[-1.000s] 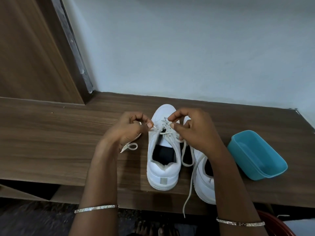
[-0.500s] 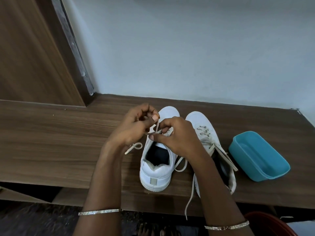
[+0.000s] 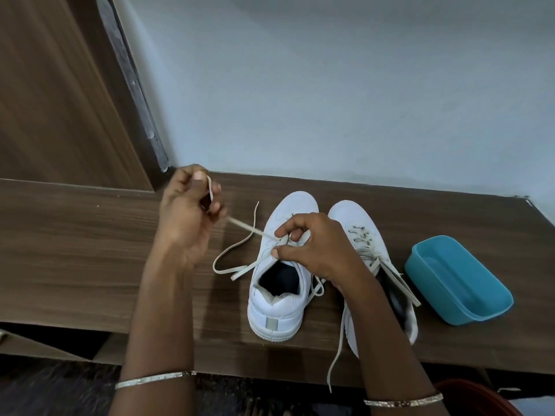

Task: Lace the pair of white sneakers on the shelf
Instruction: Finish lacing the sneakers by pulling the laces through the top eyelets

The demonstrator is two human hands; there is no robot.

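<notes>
Head view, left hand (image 3: 186,217) fingers pinching lace (image 3: 243,226), right hand (image 3: 315,247) gripping left sneaker (image 3: 280,295)

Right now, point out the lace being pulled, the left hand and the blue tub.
lace (image 3: 246,228), head view, taut stretch between the hands.
left hand (image 3: 187,217), head view, back of the hand.
blue tub (image 3: 477,310), head view, near outer wall.

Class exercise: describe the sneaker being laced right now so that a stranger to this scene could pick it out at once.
Start at the brown wooden shelf below the pale wall. Two white sneakers stand side by side on it, toes to the wall; take the left sneaker, farther from the blue tub. Only its lace runs taut to the raised left hand.
</notes>
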